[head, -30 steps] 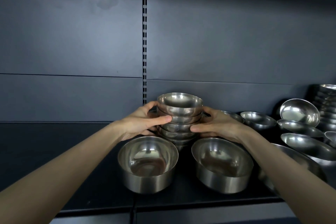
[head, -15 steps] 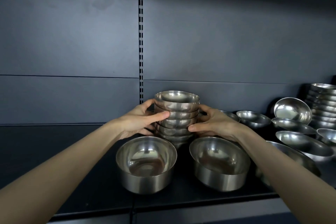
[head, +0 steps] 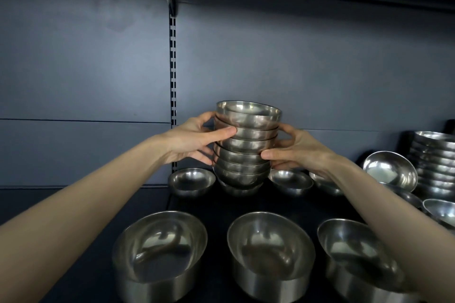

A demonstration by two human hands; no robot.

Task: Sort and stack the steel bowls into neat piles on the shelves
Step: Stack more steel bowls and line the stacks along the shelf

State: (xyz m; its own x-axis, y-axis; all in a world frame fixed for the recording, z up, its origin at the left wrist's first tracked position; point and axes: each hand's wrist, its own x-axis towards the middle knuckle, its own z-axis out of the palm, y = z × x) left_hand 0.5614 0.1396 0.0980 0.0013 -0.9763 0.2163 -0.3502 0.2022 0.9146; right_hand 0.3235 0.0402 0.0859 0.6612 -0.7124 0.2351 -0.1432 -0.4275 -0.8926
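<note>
I have the stack of small steel bowls (head: 243, 150) held between both hands just right of the slotted upright (head: 172, 96), level with its lowest slots. My left hand (head: 194, 141) grips the stack's left side, thumb across the front of the upper bowls and fingers curled round behind. My right hand (head: 298, 152) grips the right side lower down, thumb on the middle bowls. The hands are apart, clamped on the stack from either side.

I judge these bowls stiff, thin and slick: polished steel that will not bend or break but will slide on skin and on each other. The upper ones sit slightly skewed, so the nest looks loose. Several together will have some weight, so I would want fingers low, under the bottom bowl, with one thumb high to stop the top ones skating off.

Right of the upright's foot, a single small bowl (head: 240, 189) lies directly under the stack; I cannot tell whether they touch. Another small bowl (head: 192, 181) sits at the upright's foot on the shelf (head: 216, 204). Nearer me than the upright stand three larger bowls (head: 270, 248) in a row. Far right of the upright rises a tall pile (head: 433, 162), well apart from my stack
</note>
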